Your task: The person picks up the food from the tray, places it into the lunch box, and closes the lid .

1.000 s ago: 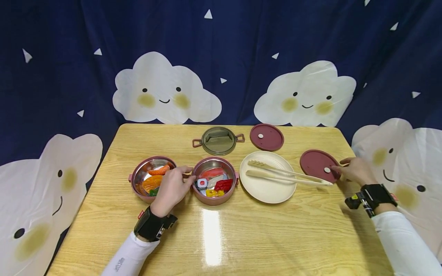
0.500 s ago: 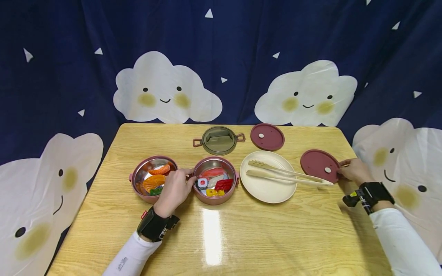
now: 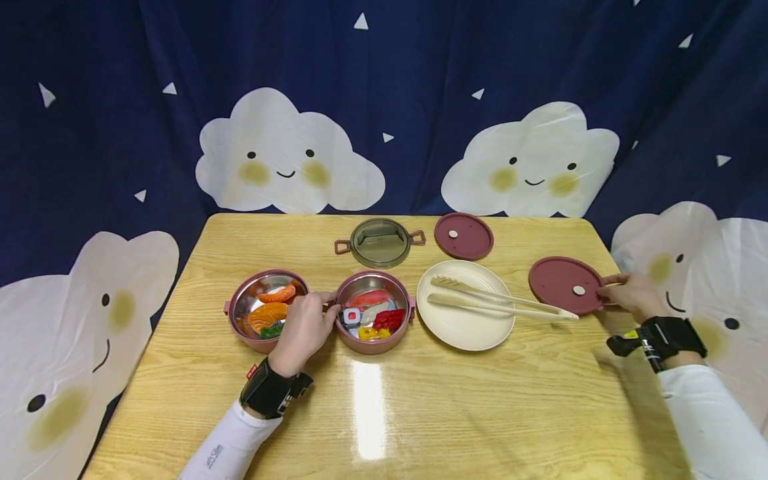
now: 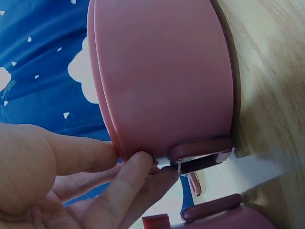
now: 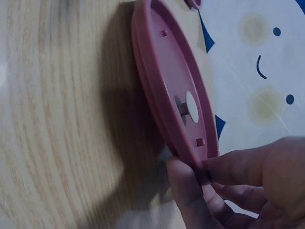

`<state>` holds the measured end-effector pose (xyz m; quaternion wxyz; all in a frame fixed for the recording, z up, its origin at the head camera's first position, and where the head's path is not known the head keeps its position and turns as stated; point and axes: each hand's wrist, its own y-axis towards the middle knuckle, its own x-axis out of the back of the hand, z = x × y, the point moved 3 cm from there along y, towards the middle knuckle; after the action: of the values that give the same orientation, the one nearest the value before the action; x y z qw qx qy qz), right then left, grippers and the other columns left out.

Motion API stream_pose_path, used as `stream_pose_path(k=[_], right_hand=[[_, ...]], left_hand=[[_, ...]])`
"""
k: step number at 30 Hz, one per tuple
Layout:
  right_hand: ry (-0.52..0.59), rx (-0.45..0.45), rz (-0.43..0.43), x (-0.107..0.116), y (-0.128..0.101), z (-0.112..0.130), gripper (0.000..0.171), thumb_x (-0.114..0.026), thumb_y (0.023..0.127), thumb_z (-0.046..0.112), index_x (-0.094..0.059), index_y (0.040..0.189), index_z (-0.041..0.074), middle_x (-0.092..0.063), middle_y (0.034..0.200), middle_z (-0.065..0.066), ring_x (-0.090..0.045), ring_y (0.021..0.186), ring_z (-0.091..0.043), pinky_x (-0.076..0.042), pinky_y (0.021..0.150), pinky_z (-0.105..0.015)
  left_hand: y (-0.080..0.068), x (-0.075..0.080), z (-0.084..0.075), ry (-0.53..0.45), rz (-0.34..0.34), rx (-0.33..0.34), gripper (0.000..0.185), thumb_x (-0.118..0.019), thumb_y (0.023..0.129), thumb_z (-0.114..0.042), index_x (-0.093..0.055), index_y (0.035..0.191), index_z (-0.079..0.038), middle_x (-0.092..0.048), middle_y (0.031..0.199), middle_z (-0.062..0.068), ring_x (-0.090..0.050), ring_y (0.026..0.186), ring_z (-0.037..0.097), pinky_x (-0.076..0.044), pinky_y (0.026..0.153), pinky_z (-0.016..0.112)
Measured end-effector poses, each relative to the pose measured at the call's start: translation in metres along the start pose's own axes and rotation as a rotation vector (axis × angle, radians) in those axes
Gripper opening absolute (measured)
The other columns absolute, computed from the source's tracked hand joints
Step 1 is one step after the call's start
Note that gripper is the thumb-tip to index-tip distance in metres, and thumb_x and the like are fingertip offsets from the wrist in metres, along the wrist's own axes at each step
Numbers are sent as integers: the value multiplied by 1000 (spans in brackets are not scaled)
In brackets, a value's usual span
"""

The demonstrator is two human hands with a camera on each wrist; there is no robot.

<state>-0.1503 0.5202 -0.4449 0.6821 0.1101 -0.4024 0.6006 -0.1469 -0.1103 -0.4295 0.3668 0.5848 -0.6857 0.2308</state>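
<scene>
- Now the right hand [image 3: 630, 295] pinches the lid [image 3: 567, 285], lifted off the table [image 3: 420, 400], right of the plate [image 3: 465, 330].
- Left hand [image 3: 303, 328] fingers hold the bowl [image 3: 373, 341] handle left of the plate, unmoved.

1. Right hand [image 3: 630, 297]: now sits further right and slightly further back on the table than a second ago, pinching the lid's near-right edge between thumb and fingers [image 5: 190, 191].
2. Dark-red lid [image 3: 567, 285]: shifted rightward with that hand; its edge is lifted off the wood, and it no longer overlaps the tongs' [image 3: 498, 305] handle end.
</scene>
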Motion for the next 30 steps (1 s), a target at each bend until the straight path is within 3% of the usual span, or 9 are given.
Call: stream_pose_path(k=[5,11,19,30], right_hand=[[-14,3,-27,7,-7,7,49,-58,103,8,-48,134,-28,-74,79,3,-68,68,1,-62,67,-26],[80,-2,-53,12,-11,14,47,-57,105,9,-46,135,-25,-68,76,15,-68,69,3,-63,67,-25],[135,39,-93,14,-14,34,46,-53,108,13,-46,140,-19,-65,74,25,-70,71,2,-64,71,-26],[161,137,-49,1,-28,78,51,-54,109,13,-43,146,-20,-64,82,32,-69,77,7,-63,73,-22]], left_hand=[[-1,0,-1,2,-11,2,26,-76,96,-8,-78,119,3,-80,114,21,-63,74,20,-33,54,23],[-1,0,-2,12,-22,-10,25,-75,97,-8,-78,119,4,-80,113,21,-58,67,19,-29,53,23],[0,-1,-2,8,-10,8,26,-75,97,-8,-77,120,4,-79,116,21,-62,75,22,-31,55,24],[-1,0,0,-4,0,-4,27,-74,97,-8,-76,122,4,-78,119,22,-59,70,20,-29,52,23]])
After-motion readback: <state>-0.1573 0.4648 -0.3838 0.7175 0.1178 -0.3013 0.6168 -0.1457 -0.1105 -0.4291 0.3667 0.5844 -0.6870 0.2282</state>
